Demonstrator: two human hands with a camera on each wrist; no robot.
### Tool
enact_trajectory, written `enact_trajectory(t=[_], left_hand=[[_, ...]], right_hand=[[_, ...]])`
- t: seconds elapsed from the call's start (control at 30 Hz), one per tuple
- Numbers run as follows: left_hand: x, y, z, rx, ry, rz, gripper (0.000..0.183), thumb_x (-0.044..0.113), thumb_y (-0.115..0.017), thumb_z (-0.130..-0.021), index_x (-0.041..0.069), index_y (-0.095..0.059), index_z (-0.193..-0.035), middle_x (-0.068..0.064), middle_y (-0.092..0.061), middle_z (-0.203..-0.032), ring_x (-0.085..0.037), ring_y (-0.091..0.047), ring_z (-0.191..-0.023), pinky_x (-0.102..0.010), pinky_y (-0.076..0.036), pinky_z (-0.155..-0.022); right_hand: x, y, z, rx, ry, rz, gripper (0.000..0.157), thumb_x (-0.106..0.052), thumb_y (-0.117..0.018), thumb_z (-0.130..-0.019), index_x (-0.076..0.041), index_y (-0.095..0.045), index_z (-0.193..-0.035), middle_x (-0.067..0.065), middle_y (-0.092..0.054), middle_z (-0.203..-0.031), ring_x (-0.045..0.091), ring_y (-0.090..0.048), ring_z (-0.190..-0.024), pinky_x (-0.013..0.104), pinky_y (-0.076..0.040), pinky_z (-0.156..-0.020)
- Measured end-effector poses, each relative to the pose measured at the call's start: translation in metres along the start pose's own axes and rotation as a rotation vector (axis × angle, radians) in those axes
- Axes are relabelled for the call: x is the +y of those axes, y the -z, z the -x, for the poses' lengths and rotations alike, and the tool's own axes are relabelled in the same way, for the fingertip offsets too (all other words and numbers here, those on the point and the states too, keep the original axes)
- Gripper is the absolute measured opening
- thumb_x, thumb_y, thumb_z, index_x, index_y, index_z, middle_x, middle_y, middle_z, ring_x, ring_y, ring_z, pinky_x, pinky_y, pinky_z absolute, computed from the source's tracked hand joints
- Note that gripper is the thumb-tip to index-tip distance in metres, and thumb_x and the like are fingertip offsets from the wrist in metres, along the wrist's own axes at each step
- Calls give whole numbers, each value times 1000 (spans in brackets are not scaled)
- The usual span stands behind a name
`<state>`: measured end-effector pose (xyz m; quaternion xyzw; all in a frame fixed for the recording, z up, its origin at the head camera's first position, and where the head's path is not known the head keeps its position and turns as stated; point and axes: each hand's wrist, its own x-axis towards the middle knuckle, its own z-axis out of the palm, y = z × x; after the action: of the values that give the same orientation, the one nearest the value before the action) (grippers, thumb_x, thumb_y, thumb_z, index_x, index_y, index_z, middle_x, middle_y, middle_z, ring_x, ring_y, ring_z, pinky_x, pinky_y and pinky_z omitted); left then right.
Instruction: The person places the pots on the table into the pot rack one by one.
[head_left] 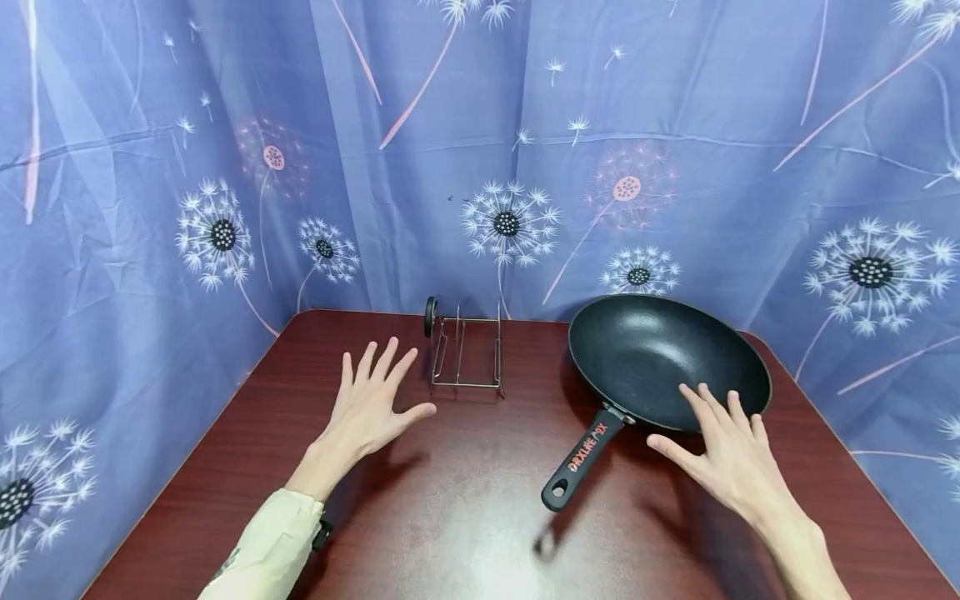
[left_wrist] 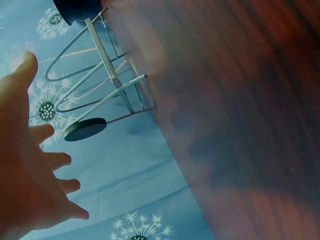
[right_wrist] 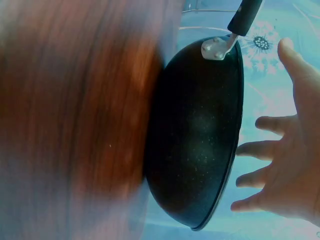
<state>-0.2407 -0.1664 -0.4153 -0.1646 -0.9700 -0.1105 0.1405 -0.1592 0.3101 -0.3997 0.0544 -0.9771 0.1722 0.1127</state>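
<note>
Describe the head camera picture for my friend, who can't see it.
A person's empty left hand and right hand are spread above a reddish table, the left near a wire rack, the right near a black frying pan. Behind hangs a blue dandelion curtain.

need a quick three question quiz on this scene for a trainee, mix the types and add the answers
1. True or false: in the head view, the wire rack stands to the left of the pan.

2. Multiple choice: which is the right hand nearest to?
a) the wire rack
b) the pan
c) the curtain

3. Short answer: how many things is the left hand holding, and how are its fingers?

Key:
1. True
2. b
3. None; its fingers are spread apart
</note>
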Motion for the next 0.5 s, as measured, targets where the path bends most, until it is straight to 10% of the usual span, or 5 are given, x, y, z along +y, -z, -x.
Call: enact_trajectory(t=[0.5], left_hand=[[24,-4,-6,151,-79,271,53,48,-65,-93,14,-59,-134,-7,-60,-138,-29,-50,-134,-51,-31,-117]], right_hand=[[-21,1,17,131,-15,-235,69,-43,-68,-93,-6,-45,-146,26,-49,-141,46,-36,-129,61,-34,-95]])
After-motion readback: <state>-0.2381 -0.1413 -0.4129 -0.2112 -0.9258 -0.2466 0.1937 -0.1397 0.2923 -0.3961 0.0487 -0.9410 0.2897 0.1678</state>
